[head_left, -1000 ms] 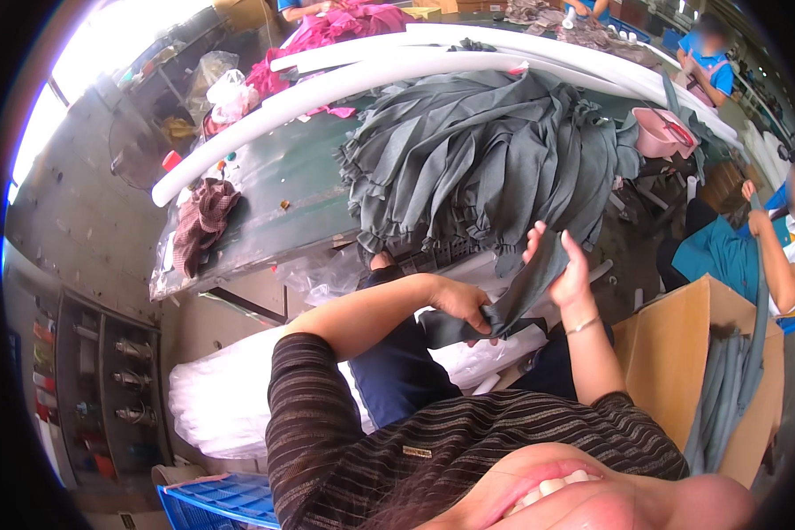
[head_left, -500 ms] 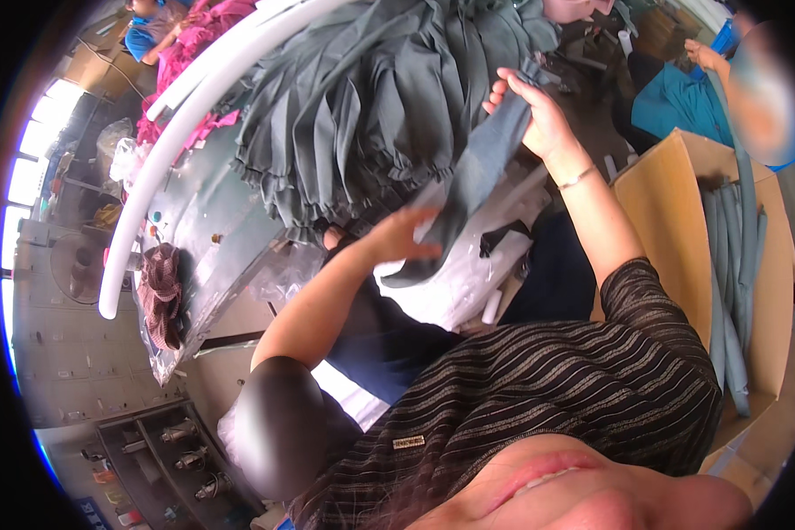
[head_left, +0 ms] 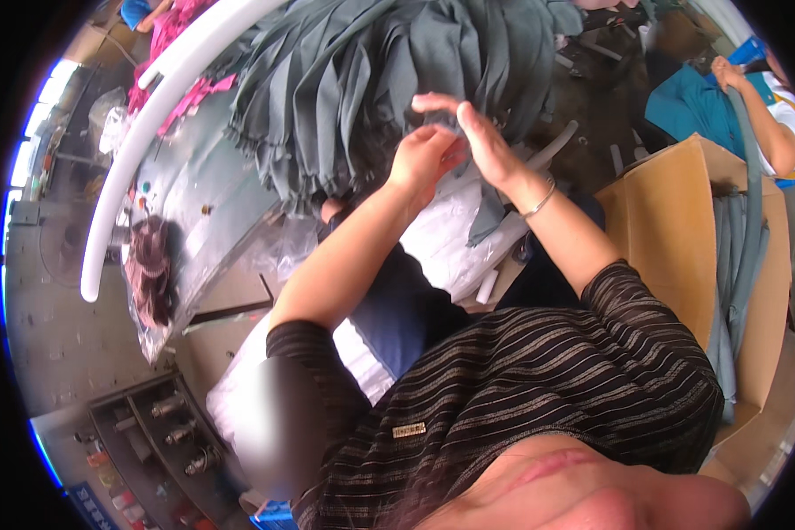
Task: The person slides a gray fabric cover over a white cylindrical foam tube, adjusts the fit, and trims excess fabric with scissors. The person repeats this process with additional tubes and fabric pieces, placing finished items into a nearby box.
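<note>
Nearest the camera, the person's striped dark top filled the lower frame, with both bare forearms rising from it toward twelve o'clock. The left hand sat just left of centre, its fingers curled loosely inward; whether it pinched any cloth could not be told. The right hand stood touching it at about one o'clock from it, palm flat and fingers stretched out open, the fingertips pointing toward eleven o'clock and lying against the grey cloth. A thin bangle ringed the right wrist.

A grey fabric strip hung below the two hands toward six o'clock, over white plastic sheeting.

Just beyond the hands, the pile of grey fabric strips spread across the worktable from ten to twelve o'clock. A white tube curved along the table's far edge at about ten o'clock, with pink cloth beside it.

At three o'clock an open cardboard box held more grey strips. Farther off, at two o'clock, another person's arm reached over teal cloth.
</note>
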Demonstrator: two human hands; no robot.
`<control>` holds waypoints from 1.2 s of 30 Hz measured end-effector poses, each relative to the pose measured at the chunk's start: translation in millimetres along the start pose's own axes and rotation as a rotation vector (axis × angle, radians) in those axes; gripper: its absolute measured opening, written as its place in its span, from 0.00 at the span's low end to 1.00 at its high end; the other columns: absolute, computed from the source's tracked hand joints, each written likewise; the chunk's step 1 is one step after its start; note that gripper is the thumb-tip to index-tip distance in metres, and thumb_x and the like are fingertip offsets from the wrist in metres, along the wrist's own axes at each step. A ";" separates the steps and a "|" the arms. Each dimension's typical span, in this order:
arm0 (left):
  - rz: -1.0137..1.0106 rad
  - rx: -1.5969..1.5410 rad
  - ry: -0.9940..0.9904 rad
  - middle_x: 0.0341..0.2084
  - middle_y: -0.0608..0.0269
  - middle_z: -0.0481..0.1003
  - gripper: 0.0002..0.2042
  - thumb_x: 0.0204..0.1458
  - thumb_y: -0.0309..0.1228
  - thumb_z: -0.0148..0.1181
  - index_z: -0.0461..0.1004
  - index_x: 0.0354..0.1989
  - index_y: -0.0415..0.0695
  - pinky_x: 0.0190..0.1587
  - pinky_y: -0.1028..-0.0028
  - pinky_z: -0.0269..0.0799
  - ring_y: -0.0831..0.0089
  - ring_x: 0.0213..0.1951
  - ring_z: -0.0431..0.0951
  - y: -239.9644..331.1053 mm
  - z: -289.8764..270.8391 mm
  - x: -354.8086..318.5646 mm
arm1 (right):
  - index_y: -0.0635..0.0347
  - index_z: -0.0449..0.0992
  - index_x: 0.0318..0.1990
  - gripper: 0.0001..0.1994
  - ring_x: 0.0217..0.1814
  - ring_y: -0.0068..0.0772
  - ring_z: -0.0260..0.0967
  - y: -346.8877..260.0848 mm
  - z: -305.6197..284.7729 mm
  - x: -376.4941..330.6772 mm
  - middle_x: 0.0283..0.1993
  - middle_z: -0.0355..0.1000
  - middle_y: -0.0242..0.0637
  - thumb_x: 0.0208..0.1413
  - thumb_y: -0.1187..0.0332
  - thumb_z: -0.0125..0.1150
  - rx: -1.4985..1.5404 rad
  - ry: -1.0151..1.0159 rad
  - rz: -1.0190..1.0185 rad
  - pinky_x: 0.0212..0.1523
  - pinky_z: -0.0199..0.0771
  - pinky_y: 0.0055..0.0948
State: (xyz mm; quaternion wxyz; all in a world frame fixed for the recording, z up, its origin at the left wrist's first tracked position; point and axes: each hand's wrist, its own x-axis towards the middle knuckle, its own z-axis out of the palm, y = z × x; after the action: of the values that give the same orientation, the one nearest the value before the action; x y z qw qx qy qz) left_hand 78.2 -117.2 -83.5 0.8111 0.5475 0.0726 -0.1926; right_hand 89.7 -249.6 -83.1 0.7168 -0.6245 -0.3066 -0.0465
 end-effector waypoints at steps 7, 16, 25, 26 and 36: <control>-0.029 0.123 0.095 0.39 0.56 0.77 0.13 0.54 0.16 0.49 0.71 0.48 0.36 0.46 0.69 0.77 0.68 0.41 0.78 4.6 -8.9 -8.0 | 0.65 0.65 0.61 0.20 0.70 0.38 0.53 19.2 17.2 -15.8 0.64 0.61 0.43 0.67 0.62 0.45 -0.021 0.108 0.014 0.69 0.48 0.34; -0.039 0.082 0.038 0.40 0.60 0.76 0.09 0.61 0.28 0.50 0.71 0.45 0.40 0.48 0.70 0.76 0.72 0.42 0.77 -5.2 -18.0 -7.0 | 0.63 0.67 0.53 0.17 0.57 0.37 0.62 31.5 35.1 -34.4 0.52 0.66 0.43 0.65 0.60 0.49 -0.083 0.279 0.175 0.59 0.59 0.30; -0.121 -0.051 0.033 0.40 0.58 0.73 0.11 0.58 0.19 0.40 0.68 0.46 0.39 0.48 0.65 0.77 0.67 0.42 0.77 -4.6 -21.1 -1.1 | 0.60 0.66 0.61 0.19 0.68 0.42 0.54 44.1 24.7 -37.7 0.64 0.61 0.44 0.66 0.64 0.47 -0.409 0.258 -0.035 0.67 0.51 0.35; -0.128 -0.049 0.046 0.40 0.58 0.74 0.12 0.58 0.19 0.41 0.69 0.46 0.39 0.47 0.66 0.77 0.68 0.41 0.77 -3.2 -21.6 0.3 | 0.60 0.66 0.61 0.19 0.68 0.42 0.54 43.6 26.8 -37.4 0.63 0.61 0.44 0.65 0.64 0.49 -0.422 0.297 -0.036 0.67 0.51 0.35; -0.011 0.205 0.045 0.25 0.68 0.76 0.04 0.53 0.26 0.64 0.77 0.33 0.40 0.32 0.81 0.70 0.82 0.26 0.73 -7.1 -26.4 3.1 | 0.65 0.74 0.42 0.10 0.36 0.16 0.65 29.2 6.8 -57.6 0.35 0.71 0.26 0.63 0.67 0.53 0.257 0.412 0.436 0.39 0.68 0.20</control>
State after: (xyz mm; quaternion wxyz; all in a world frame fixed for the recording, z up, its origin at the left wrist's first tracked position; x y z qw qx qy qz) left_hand 80.7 -96.1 -101.0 0.7480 0.6312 0.0737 -0.1913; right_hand 53.7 -255.2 -136.9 0.8298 -0.5574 -0.0176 0.0215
